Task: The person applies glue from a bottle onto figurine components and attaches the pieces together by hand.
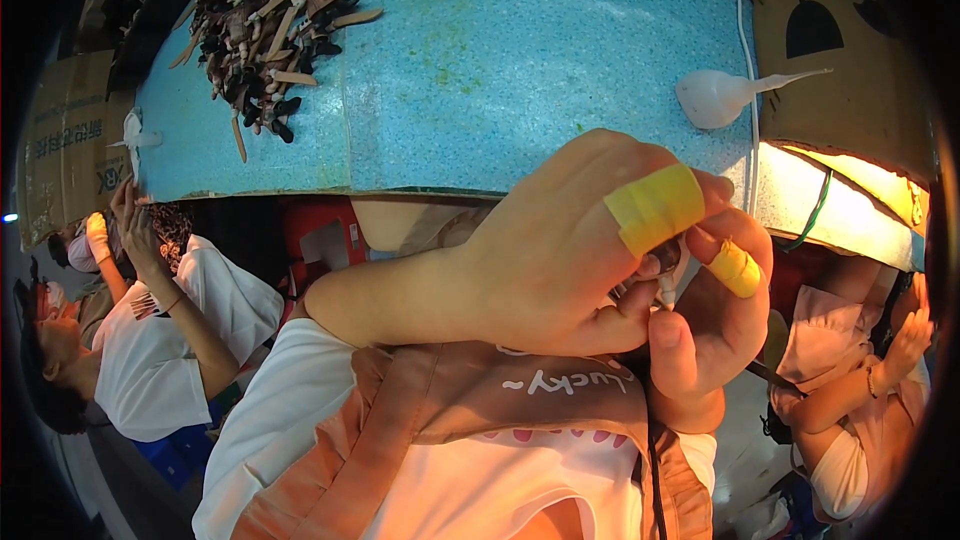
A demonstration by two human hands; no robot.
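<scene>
**Work Status: Small Piece (665, 260) in Hand, Handling Unfinished**

Head view. Clock positions are taken from the centre of view.

1. Location: the small piece, dark with a pale tip, sits at 3 o'clock between the two hands, in front of the wearer's chest and apart from the blue tabletop (520, 60).
2. Left hand (575, 240): fingers and thumb are closed on the piece and cover most of it.
3. Right hand (715, 325): thumb and forefinger are curled at the pale tip. Whether they clamp it or only steady it cannot be told.
4. Stock: a heap of small dark-and-tan parts (265, 35) lies on the tabletop between 10 and 11 o'clock, well apart from the hands.
5. Accessory: a white squeeze bottle (712, 100) with a narrow spout lies at 2 o'clock, untouched.

Progress assessment: one piece appears to be mid-operation, as both hands are engaged on it. Its release remains outstanding. Whether the heap is finished output or waiting stock cannot be determined, so no completed count can be given.
</scene>
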